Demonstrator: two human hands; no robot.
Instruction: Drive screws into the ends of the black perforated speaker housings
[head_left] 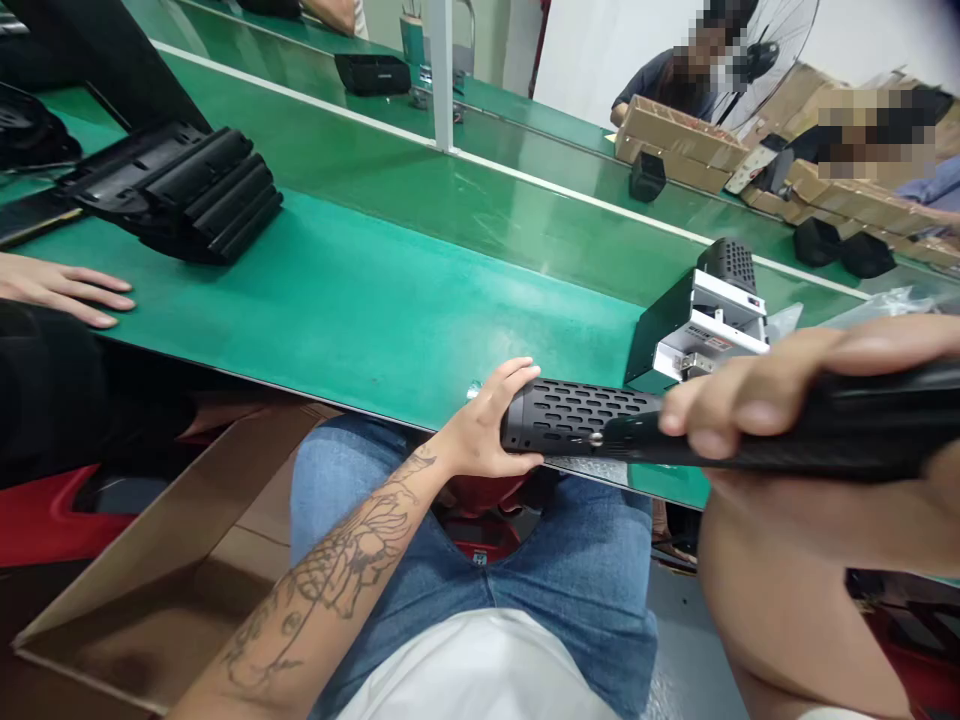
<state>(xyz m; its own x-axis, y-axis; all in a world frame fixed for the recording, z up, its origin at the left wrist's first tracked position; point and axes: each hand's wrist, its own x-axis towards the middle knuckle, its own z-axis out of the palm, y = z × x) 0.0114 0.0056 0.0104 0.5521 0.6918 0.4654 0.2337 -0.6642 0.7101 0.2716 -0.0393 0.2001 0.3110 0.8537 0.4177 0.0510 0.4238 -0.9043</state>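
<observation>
A long black device with a slotted, vented end [577, 405] is held across the table's front edge, above my lap. My left hand [487, 420] wraps around the tip of the vented end, thumb below and fingers on top. My right hand [757, 400] grips the smooth black body further right, fingers curled over it, close to the camera. A small screw head or metal stud shows on the device's side near the vents. Just behind it stands a black and silver unit [705, 320] with a slotted black part at its back.
A black ribbed plastic housing [202, 195] lies on the green table [390, 290] at left, near another person's hand [67, 290]. An open cardboard box [217, 520] sits below on the left. Across the white divider rail are cardboard boxes [682, 140], black parts and people.
</observation>
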